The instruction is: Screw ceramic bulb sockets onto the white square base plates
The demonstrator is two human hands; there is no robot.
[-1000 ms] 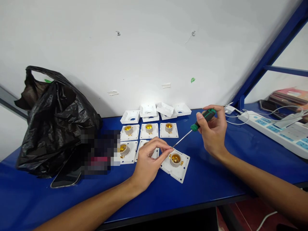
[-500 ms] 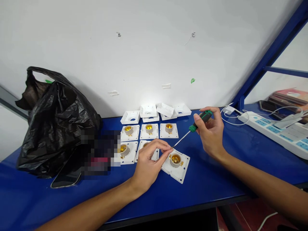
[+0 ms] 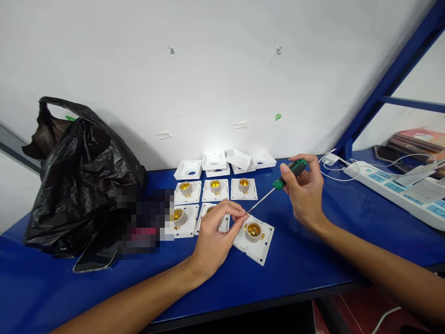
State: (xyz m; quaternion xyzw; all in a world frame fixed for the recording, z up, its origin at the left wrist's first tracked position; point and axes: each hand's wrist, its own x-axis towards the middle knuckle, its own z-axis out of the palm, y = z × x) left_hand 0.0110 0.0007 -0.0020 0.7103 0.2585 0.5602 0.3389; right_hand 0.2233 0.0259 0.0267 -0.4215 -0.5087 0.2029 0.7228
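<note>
My right hand (image 3: 306, 190) is closed around the green and black handle of a screwdriver (image 3: 291, 173), its shaft slanting down to the left. The tip meets the pinched thumb and fingers of my left hand (image 3: 217, 236); whatever tiny piece sits between them is too small to make out. Just below those fingertips lies a square white lamp holder base (image 3: 259, 248), turned at an angle, with a round brass-lined socket (image 3: 253, 230) in its middle. My left hand partly covers another lamp holder base (image 3: 224, 225) behind it.
More lamp holder bases (image 3: 216, 195) stand in rows behind, with white square covers (image 3: 188, 169) along the wall. A black plastic bag (image 3: 83, 181) and a phone (image 3: 97, 253) lie left. At right are a power strip (image 3: 382, 185) and white cables on the blue table (image 3: 313, 260).
The screwdriver tip and the left fingertips have shifted very slightly left. Both hands keep the same grip, and the lamp holder bases have not moved.
</note>
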